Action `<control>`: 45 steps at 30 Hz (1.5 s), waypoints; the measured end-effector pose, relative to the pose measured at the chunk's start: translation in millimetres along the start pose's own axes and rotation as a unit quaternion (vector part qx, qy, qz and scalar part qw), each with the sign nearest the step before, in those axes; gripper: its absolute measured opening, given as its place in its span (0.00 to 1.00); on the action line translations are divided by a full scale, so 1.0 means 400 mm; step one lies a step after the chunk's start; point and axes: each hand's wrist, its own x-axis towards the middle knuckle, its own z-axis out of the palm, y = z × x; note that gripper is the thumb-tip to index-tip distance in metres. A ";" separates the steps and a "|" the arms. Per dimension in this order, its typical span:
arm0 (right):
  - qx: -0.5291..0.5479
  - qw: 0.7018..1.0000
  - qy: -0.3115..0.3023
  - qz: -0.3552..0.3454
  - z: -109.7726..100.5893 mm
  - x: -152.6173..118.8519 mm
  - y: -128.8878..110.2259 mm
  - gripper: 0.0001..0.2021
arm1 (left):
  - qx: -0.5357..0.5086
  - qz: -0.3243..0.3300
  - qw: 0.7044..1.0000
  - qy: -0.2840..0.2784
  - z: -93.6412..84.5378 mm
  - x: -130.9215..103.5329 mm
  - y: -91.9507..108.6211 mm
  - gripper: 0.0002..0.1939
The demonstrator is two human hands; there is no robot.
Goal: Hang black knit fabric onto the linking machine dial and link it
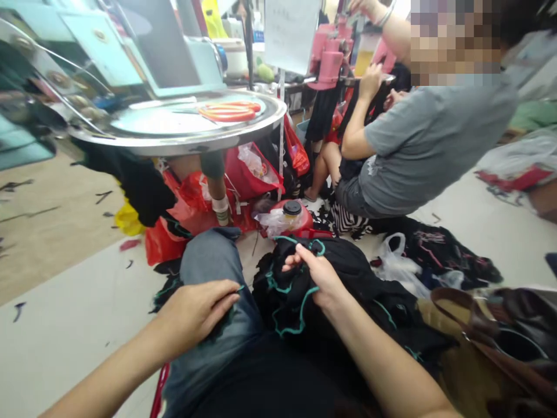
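My left hand [202, 306] is closed in a pinch above my left thigh, with a scrap of green trim at the fingertips and dark cloth just under the fingers. Most of what it holds is hidden. Fingers curled and thumb pressed down, my right hand [319, 276] grips a black cloth piece with wavy green edging [290, 331]. Beneath and around it lies a heap of black cloth [361, 273] with more green edges. A strand of the green edging runs below the right hand.
Ahead stands a round metal-rimmed table [174, 139] of a pale green machine, with orange-handled scissors [230, 111] on it. Red bags [252, 168] and a red container with a black lid [300, 223] sit below. A co-worker [426, 151] sits at a pink machine [326, 58]. A brown bag [456, 342] lies right.
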 end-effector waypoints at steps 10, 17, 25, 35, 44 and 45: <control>-0.127 0.963 -0.237 0.006 -0.010 -0.025 0.015 0.24 | 0.031 0.127 0.991 0.000 -0.052 0.052 0.087 0.15; -0.220 0.942 -0.248 0.052 -0.035 -0.024 0.003 0.13 | -0.033 0.091 0.993 -0.070 -0.116 0.083 0.080 0.15; -0.121 0.972 -0.202 0.012 -0.061 0.013 0.015 0.21 | -0.256 -0.125 0.953 -0.101 -0.093 0.073 0.065 0.22; -0.101 0.974 -0.198 0.028 -0.070 0.017 0.007 0.23 | -0.284 -0.134 0.948 -0.058 -0.065 0.107 0.042 0.21; -0.057 0.987 -0.147 0.042 -0.026 0.006 0.086 0.22 | -0.208 -0.021 0.977 -0.044 0.071 0.085 0.194 0.16; -0.041 0.990 -0.132 0.023 -0.028 0.010 0.083 0.23 | -0.196 -0.010 0.980 -0.019 0.078 0.073 0.185 0.15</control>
